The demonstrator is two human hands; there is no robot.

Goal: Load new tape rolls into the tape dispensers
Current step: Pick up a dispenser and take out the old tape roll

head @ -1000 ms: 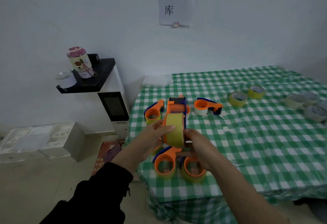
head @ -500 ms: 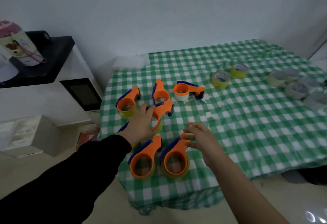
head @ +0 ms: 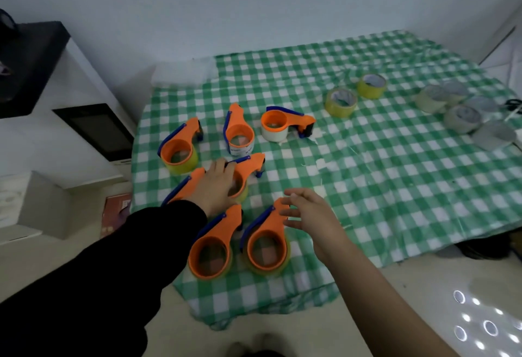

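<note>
Looks like the set-down step to me: left hand point(head: 217, 186) lies over a loaded dispenser point(head: 251, 165) left of centre frame, can't tell if it's gripping; right hand point(head: 309, 215) hovers empty, fingers spread; next up, probably grabbing one of the yellow rolls point(head: 340, 102) upper right.

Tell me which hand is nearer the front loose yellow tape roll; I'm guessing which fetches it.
Right. The right hand hovers short of the yellow tape roll; the left hand rests on a dispenser much farther left.

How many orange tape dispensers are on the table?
7 dispensers: back left, back middle, back right, one under the left hand, one half hidden behind its wrist, two in front.
</note>
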